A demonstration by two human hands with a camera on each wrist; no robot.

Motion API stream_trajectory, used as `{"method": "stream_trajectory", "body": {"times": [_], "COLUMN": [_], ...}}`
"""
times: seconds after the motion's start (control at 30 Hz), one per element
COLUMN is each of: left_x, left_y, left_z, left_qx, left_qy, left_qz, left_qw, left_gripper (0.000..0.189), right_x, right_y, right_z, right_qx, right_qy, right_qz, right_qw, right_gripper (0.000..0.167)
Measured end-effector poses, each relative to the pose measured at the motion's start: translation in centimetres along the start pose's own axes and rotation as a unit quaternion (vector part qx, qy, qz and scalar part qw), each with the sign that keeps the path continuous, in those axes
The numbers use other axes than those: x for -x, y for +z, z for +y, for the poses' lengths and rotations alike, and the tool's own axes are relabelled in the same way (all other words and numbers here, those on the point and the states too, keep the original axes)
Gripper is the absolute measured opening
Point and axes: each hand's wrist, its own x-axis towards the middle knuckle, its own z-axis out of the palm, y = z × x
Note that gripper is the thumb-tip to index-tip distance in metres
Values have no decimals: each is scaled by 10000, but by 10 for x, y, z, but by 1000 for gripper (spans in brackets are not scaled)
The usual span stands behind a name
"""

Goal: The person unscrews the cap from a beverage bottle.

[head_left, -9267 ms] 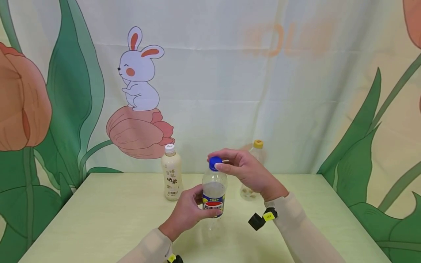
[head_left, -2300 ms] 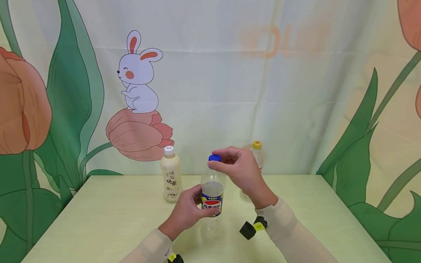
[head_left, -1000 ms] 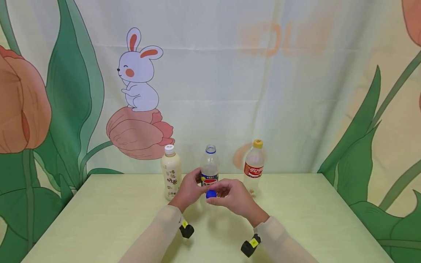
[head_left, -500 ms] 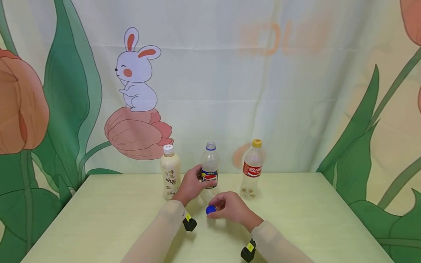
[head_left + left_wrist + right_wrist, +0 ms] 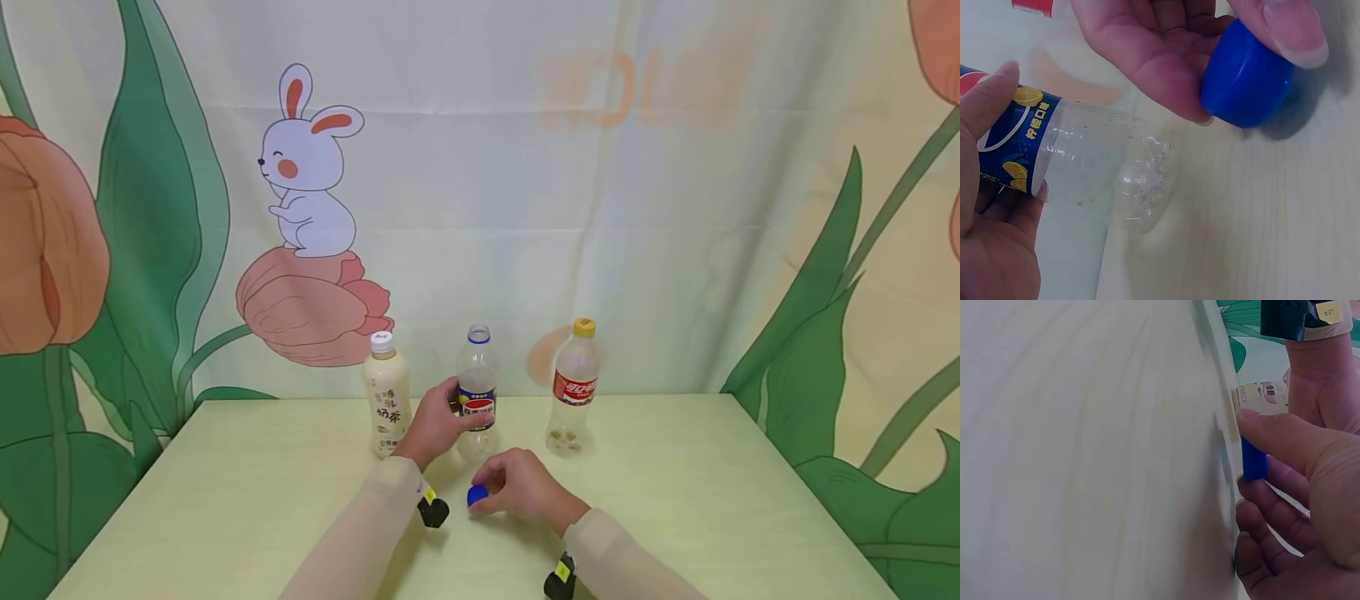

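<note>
My left hand grips a clear plastic soda bottle round its blue label. The bottle stands upright on the table with its mouth uncapped and a blue ring at the neck. In the left wrist view its lower part looks clear, with small drops on the wall. Between thumb and fingers, my right hand pinches a blue bottle cap low over the table in front of the bottle. The left wrist view shows the cap large, with its shadow beside it. Whether the cap touches the tabletop I cannot tell.
A milk tea bottle with a white cap stands left of my left hand. To the right is a clear bottle with a red label and yellow cap. The pale table ends at a printed curtain.
The blue cap came off the bottle, and my right hand brought it down toward the table's front. My left hand moved the bottle farther back and set it between the other bottles.
</note>
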Motion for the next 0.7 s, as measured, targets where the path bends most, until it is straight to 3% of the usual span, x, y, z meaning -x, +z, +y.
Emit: {"method": "stream_trajectory", "body": {"times": [0.7], "left_x": [-4], "left_y": [2], "left_z": [-4], "left_qx": [-23], "left_qy": [-91], "left_qz": [33], "left_qw": [10000], "left_gripper": [70], "right_x": [-1], "right_y": [6], "right_z": [-3], "right_qx": [326], "right_qy": [209], "right_qz": [-22], "right_qw": [9992], "right_gripper": [27]}}
